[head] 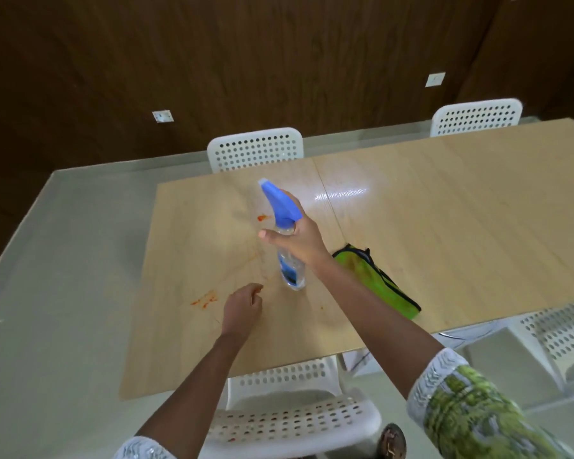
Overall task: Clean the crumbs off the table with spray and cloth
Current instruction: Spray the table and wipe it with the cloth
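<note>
- The right hand (299, 238) is wrapped around the neck of a spray bottle (287, 240), holding it above the table (444, 210), with the thumb stretched out to the left.
- The bottle is clear with a blue label low on its body and a blue trigger head; the nozzle points away from the person and to the left.
- The left hand (242, 308) hangs just over the table near its near-left part, fingers loosely curled and holding nothing.
- A green cloth (378, 283) with a dark edge lies folded on the table, to the right of the right forearm, which hides part of it.
- Orange-red crumbs (206, 299) and smears sit left of the left hand; a second small red patch (263, 218) lies farther back, just left of the bottle's head.
- The table is light wood with a seam running across it.
- White perforated chairs (256, 149) stand on the far side, and more of them on the near side.
- Both sleeves are white-cuffed, and the right one has a green print.
</note>
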